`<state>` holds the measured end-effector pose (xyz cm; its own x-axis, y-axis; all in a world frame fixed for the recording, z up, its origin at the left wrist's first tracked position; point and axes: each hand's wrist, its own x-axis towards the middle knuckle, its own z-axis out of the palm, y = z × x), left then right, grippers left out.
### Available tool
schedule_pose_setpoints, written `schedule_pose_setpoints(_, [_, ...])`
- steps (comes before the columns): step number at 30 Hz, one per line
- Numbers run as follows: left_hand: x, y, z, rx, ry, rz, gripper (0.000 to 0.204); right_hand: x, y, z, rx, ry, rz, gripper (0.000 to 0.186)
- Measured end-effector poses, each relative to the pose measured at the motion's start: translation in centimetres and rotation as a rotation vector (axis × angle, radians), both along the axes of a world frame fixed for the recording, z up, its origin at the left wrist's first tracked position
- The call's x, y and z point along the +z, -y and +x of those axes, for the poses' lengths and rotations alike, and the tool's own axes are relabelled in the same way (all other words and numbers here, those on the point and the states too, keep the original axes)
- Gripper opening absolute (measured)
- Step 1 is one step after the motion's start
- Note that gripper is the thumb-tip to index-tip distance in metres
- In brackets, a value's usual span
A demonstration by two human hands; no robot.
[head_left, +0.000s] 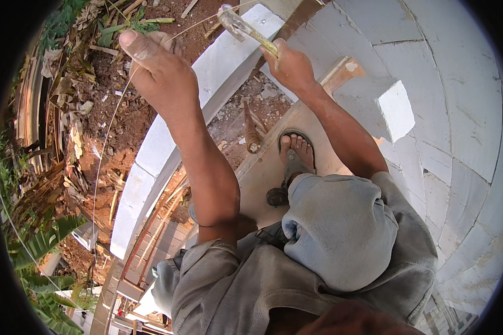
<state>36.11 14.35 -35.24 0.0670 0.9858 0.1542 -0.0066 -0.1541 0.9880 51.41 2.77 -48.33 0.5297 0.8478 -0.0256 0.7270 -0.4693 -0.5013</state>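
My right hand [290,64] is closed around the wooden handle of a hammer [261,40]. The hammer's metal head hangs over the far end of a row of white blocks [212,64]. Further left, my left hand [159,64] is closed on a thin string [100,151], with the thumb stretched along it. From that hand one length of string drops over the earth, and another runs up toward the hammer head. My left forearm crosses over the block row and hides part of it. The left fingertips are mostly hidden.
Beneath my sandalled foot [297,151] lies a wooden plank [268,173]. A loose white block [374,106] sits beside my right forearm, near a grey block wall [430,84]. Down on the left are red earth [126,139], debris and banana leaves [47,240]. A pole [251,131] stands below the plank.
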Motion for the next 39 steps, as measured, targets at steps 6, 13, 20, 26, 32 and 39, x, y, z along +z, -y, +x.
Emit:
schedule_pose_setpoints(6, [-0.4, 0.1, -0.3, -0.070, 0.046, -0.005, 0.069, -1.2, 2.7, 1.8, -0.003, 0.120, -0.064, 0.036])
schedule_pose_setpoints(13, [-1.6, 0.2, -0.7, -0.046, 0.079, -0.098, 0.065, -1.6, 3.4, -4.0, 0.092, -0.052, -0.115, 0.034])
schedule_pose_setpoints(20, [-8.2, 1.9, -2.3, -0.101, 0.055, -0.293, 0.066, -1.0, 12.6, -5.9, 0.208, -0.196, -0.318, 0.037])
schedule_pose_setpoints(26, [-11.4, 2.9, -4.6, -0.453, -0.190, 0.216, 0.073, -0.3, 16.7, -6.9, -0.063, -0.421, -0.300, 0.038])
schedule_pose_setpoints(32, [-15.9, 1.6, -3.8, -0.327, -0.792, 0.525, 0.062, -2.3, 17.7, -7.3, -0.265, -0.567, -0.149, 0.043])
schedule_pose_setpoints(39, [-19.2, 0.9, 3.3, -0.531, -1.050, 0.709, 0.066, -4.6, 17.2, -6.7, -0.446, -0.677, -0.168, 0.050])
